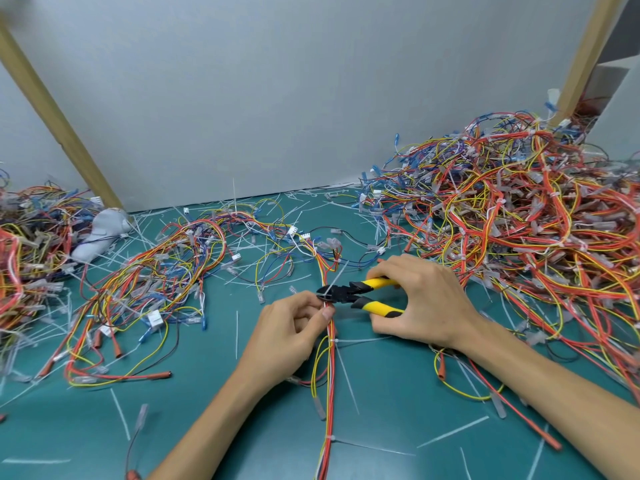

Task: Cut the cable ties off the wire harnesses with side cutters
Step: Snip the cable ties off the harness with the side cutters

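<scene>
A wire harness (329,382) of red, yellow and white wires runs from the bottom edge up the middle of the green mat. My left hand (291,330) pinches the bundle between thumb and fingers. My right hand (419,303) grips the yellow-and-black handles of the side cutters (360,295). The black jaws point left and sit at a white cable tie (335,276) on the bundle just above my left fingers. Two more white cable ties (333,341) wrap the same harness lower down, their tails sticking out to the right.
A big heap of tied harnesses (519,220) fills the right side. Loose harnesses (166,268) lie centre left and another pile (24,251) at the far left. Cut tie tails (450,433) litter the green mat (221,403). A grey glove (104,233) lies by the wall.
</scene>
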